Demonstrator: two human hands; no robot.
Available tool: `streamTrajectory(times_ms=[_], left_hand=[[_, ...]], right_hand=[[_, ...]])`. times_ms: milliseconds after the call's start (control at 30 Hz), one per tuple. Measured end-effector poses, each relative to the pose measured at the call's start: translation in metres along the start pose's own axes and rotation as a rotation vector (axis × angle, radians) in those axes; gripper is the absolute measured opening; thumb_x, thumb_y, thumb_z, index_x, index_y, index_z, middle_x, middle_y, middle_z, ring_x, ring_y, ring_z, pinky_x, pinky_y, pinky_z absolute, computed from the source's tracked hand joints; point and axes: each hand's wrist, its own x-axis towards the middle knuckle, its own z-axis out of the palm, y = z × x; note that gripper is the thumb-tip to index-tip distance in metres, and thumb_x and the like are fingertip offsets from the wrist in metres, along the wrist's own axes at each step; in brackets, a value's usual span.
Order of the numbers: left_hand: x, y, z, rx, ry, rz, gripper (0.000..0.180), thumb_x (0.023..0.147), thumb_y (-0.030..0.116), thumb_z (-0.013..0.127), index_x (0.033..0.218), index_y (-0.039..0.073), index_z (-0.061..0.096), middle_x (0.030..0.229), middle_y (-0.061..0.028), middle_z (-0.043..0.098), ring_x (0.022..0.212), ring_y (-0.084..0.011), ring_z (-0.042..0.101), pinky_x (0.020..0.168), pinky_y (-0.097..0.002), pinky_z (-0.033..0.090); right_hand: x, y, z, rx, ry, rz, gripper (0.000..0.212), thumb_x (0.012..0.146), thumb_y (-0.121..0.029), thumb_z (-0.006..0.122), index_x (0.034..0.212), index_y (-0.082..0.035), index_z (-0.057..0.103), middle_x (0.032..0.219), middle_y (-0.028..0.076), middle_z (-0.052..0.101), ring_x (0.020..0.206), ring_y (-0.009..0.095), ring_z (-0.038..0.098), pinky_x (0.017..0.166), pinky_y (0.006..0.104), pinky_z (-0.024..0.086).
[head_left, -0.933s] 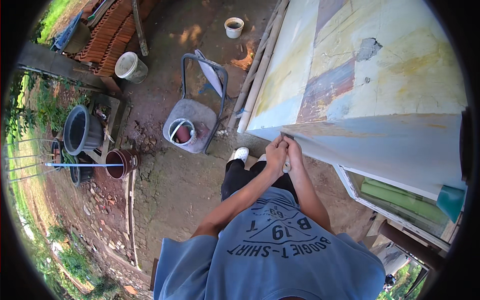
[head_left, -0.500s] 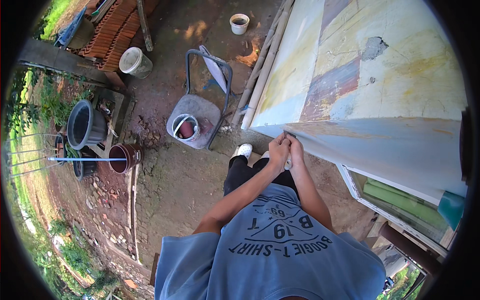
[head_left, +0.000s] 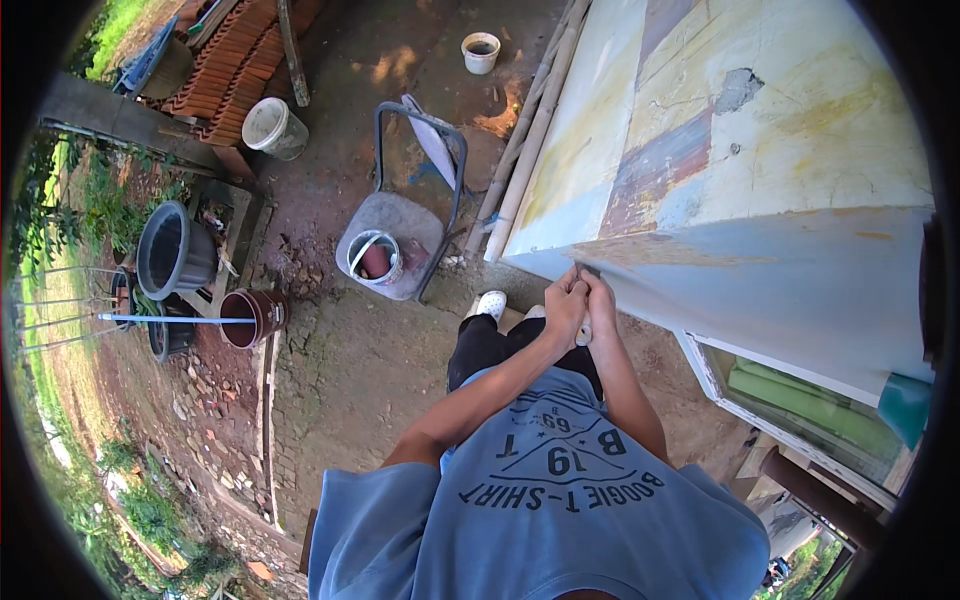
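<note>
At the lower edge of the painted wall (head_left: 690,240), both my hands are closed together around a scraper. My left hand (head_left: 565,308) and my right hand (head_left: 601,300) press side by side, fingers wrapped on the grip. Only the dark blade tip of the scraper (head_left: 591,269) shows beyond the fingers, up against the wall, and the pale end of its handle sticks out below; the rest is hidden. Worn patches of old paint and a grey chipped spot (head_left: 738,90) mark the wall face.
Ahead on the left stands a metal-framed chair (head_left: 418,225) with a paint bucket (head_left: 375,260) on its seat. White buckets (head_left: 275,130), plant pots (head_left: 175,252) and stacked roof tiles (head_left: 225,70) lie farther left. Bamboo poles (head_left: 530,135) lean along the wall; a window (head_left: 800,400) is at right.
My hands and the scraper have shifted slightly to the right along the wall's edge. Both keep their grip, and the whole view has moved a little.
</note>
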Motion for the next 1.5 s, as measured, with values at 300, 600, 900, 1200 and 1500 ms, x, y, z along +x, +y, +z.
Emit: streamTrajectory(times_ms=[300,600,900,1200,1500], left_hand=[[0.021,-0.007,-0.006,0.023,0.026,-0.024,0.025,0.095,0.001,0.045,0.115,-0.004,0.060,0.090,-0.0033,0.063,0.071,-0.0070,0.058,0.061,-0.0217,0.049],[0.017,-0.013,-0.006,-0.092,0.007,-0.159,0.031,0.094,0.000,0.047,0.123,-0.005,0.056,0.094,-0.0048,0.063,0.074,-0.0079,0.058,0.062,-0.0214,0.048],[0.011,-0.006,-0.002,-0.183,0.061,-0.148,0.026,0.092,0.000,0.046,0.115,-0.003,0.059,0.087,-0.0026,0.062,0.067,-0.0067,0.057,0.057,-0.0206,0.046],[-0.048,0.054,0.038,-0.033,0.072,-0.091,0.041,0.096,0.003,0.048,0.136,-0.006,0.044,0.090,0.0001,0.059,0.066,-0.0021,0.050,0.056,-0.0187,0.043],[-0.048,0.059,0.057,-0.143,0.096,-0.029,0.032,0.094,0.003,0.048,0.124,-0.007,0.049,0.094,-0.0044,0.060,0.077,-0.0089,0.057,0.065,-0.0223,0.048]], right_hand=[[0.027,0.014,-0.001,0.001,-0.019,0.001,0.021,0.093,-0.023,0.053,0.087,-0.005,0.061,0.081,0.006,0.062,0.067,0.016,0.060,0.062,0.0295,0.048],[0.036,0.028,-0.018,0.025,0.072,0.026,0.019,0.094,-0.022,0.052,0.090,-0.005,0.060,0.088,0.007,0.062,0.078,0.016,0.061,0.070,0.0290,0.050],[-0.001,-0.001,0.003,0.016,0.027,0.095,0.020,0.092,-0.022,0.054,0.089,-0.003,0.060,0.078,0.004,0.060,0.068,0.013,0.057,0.061,0.0286,0.047],[-0.047,-0.039,0.026,0.057,0.105,0.017,0.020,0.094,-0.019,0.051,0.098,0.000,0.059,0.093,0.008,0.062,0.083,0.015,0.061,0.074,0.0281,0.048],[-0.055,-0.079,0.031,-0.051,-0.082,0.136,0.020,0.090,-0.021,0.053,0.096,-0.003,0.059,0.088,0.007,0.062,0.075,0.017,0.061,0.071,0.0309,0.049]])
